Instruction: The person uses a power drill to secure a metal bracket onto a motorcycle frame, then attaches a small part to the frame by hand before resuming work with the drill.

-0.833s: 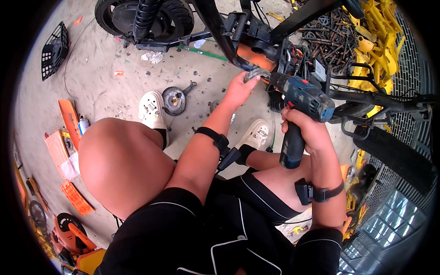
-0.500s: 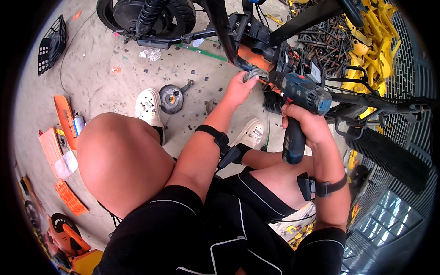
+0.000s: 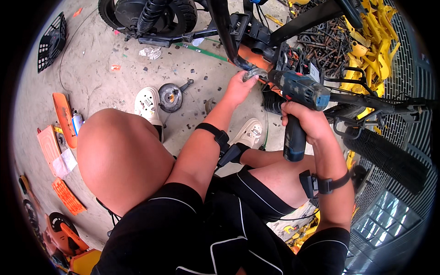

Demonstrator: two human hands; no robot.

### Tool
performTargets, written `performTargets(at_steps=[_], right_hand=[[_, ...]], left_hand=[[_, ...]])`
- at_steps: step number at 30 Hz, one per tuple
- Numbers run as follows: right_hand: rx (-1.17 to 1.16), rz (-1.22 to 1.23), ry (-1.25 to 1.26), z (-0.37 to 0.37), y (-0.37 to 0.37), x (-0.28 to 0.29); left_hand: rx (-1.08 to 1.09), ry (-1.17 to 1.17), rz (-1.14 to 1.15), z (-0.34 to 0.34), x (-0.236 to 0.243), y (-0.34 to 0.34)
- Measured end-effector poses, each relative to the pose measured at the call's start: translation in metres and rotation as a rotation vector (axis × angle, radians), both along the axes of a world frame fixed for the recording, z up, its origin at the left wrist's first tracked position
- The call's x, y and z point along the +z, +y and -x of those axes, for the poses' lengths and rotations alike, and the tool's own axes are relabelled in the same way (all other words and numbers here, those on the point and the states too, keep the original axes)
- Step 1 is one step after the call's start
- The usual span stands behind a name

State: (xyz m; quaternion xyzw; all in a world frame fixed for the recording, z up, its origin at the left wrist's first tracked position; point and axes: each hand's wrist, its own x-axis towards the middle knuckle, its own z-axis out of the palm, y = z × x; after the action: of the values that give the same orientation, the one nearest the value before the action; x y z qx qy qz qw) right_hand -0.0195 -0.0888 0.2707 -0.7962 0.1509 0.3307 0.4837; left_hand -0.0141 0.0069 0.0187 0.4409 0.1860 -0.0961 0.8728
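Note:
My right hand (image 3: 305,120) is wrapped around the handle of a dark blue and black cordless drill (image 3: 303,89). The drill lies nearly level, its nose pointing left toward my other hand. Between the fingers of my left hand (image 3: 241,87) is a small grey, streaked piece (image 3: 255,73), right at the drill's nose. Its exact kind cannot be made out. Both hands are over the black frame (image 3: 223,34) of a two-wheeled vehicle, beside an orange panel (image 3: 253,58). The drill's tip is hidden behind the grey piece.
A wheel (image 3: 181,18) stands at the far left of the frame. A round metal hub part (image 3: 170,97) lies by my left shoe. Bolts (image 3: 321,43) and yellow parts (image 3: 378,46) are heaped at far right. Orange panels (image 3: 64,119) and a spray can (image 3: 77,122) are at left.
My right forearm has shifted slightly outward, and the drill's rear end sits a touch higher. My left hand keeps its hold on the grey piece, almost unmoved.

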Motion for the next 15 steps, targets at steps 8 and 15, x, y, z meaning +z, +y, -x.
performTargets(at_steps=[8, 15], right_hand=[[-0.002, 0.029, 0.01, -0.0018, 0.0018, 0.0037], [0.026, 0.061, 0.038, -0.0088, 0.0039, 0.0068]], left_hand=[[0.011, -0.016, -0.009, -0.0007, -0.0038, -0.0036], [0.008, -0.016, -0.007, -0.0005, -0.0041, -0.003]])
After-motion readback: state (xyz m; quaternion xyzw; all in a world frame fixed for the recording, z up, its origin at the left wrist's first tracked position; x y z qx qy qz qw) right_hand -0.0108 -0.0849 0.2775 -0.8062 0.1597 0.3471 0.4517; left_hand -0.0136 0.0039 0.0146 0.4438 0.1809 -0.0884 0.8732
